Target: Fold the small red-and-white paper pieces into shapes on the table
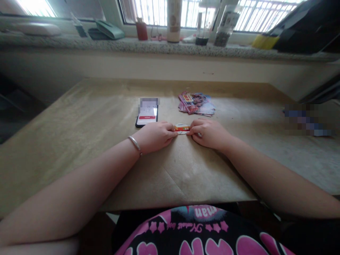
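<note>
Grip: the left hand (pixel 154 137) and right hand (pixel 209 133) each pinch one end of a small red-and-white packet (pixel 182 129), thumbs and fingers closed on its two sides; whether it is paper or plastic cannot be told. The packet lies low over the tabletop (pixel 71 131), to the right of and nearer the body than the smartphone (pixel 147 110), which serves as reference. Surface: tan, with soft sheen and a faint crease on the near side of the smartphone. A fanned pile of printed cards (pixel 196 103) lies right of the smartphone; a blurred item (pixel 305 122) sits far to its right. Beyond the smartphone, a pale wall (pixel 159 65) rises to a speckled windowsill (pixel 132 45) bearing a red bottle (pixel 141 30) and other containers under a bright window (pixel 154 10). Edges: the far edge runs along the wall, well beyond the smartphone; the near edge meets the person's printed shirt (pixel 202 230). Room for moving is broad left of the smartphone and tight on its right, where the left hand is close by.
</note>
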